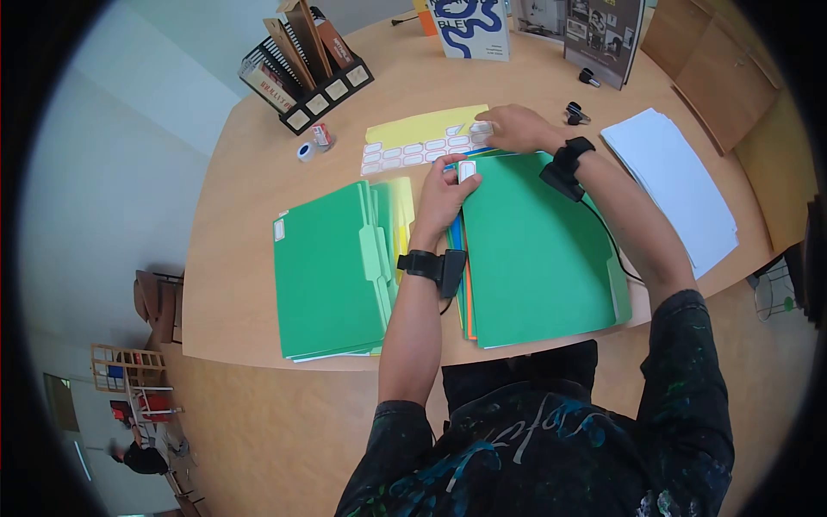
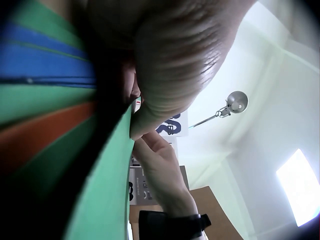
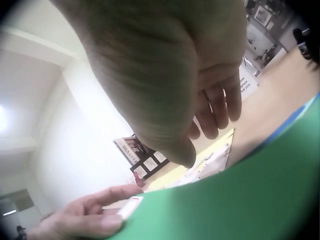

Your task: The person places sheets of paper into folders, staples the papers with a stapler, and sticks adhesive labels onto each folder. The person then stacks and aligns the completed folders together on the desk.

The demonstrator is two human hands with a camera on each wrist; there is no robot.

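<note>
My left hand (image 1: 441, 202) grips the top left corner of a green folder (image 1: 543, 258), its thumb on a white label (image 1: 468, 171) with a red border. Under that folder, blue and orange folder edges show on the left side. Beyond the folder's top edge, my right hand (image 1: 519, 129) reaches over the right end of a label sheet (image 1: 413, 155) lying on yellow paper (image 1: 422, 127). In the right wrist view its fingers (image 3: 212, 112) are extended, with the thumb apart from them; whether the fingertips touch the sheet I cannot tell.
Another stack of green folders (image 1: 327, 267) lies at left, with yellow ones beside it. White paper (image 1: 676, 185) is at right. A black desk organizer (image 1: 327, 99), a tape roll (image 1: 305, 152), a small red-and-white box (image 1: 321, 134), black clips (image 1: 575, 113) and upright books (image 1: 472, 30) stand farther back.
</note>
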